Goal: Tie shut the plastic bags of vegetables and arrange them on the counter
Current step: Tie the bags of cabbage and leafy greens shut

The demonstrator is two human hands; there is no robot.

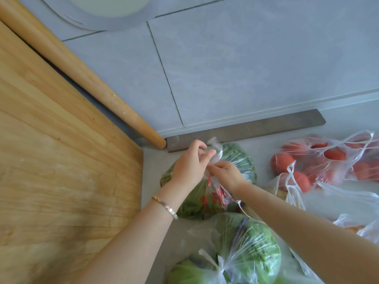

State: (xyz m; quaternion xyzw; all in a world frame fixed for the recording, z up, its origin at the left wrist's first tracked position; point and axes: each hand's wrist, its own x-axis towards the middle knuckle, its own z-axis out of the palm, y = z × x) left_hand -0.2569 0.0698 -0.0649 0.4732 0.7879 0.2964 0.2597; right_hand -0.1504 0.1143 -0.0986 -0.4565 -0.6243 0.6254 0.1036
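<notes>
Bag of leafy greens [190, 201]: thin, clear, crinkled plastic with red print, bulging round over dark green leaves; lies on the pale grey bench [151, 175] at the centre of the view, its far side close to a flat grey metal bar [256, 128] along the wall foot. Handles [215, 154]: twisted into white, glossy ribbons above the bag's top.

Left hand [188, 167]: over the bag at 10 o'clock of the handles, fingers [207, 155] curled and pinching one plastic loop. A gold link bracelet [165, 207] circles the wrist.

Right hand [225, 174]: touching the left at the knot, fingers closed on the other handle strand.

Second greens bag [246, 249]: at 6 o'clock of the first, rounded, streaked with white creases, its handles already knotted in a small white tuft at the lower edge.

Tomato bag [320, 162]: at 3 o'clock, clear film slack over smooth round red fruit, handles loose and stringy.

Further bag [352, 228]: at 4 o'clock, partly hidden by the right forearm; orange contents, kind unclear.

Chopping board [61, 160]: at 9 o'clock, broad, pale wood with visible grain and a rounded corner.

Rolling pin [86, 76]: smooth wooden cylinder, lying diagonally along the board's far edge against grey matt wall tiles [246, 68].
</notes>
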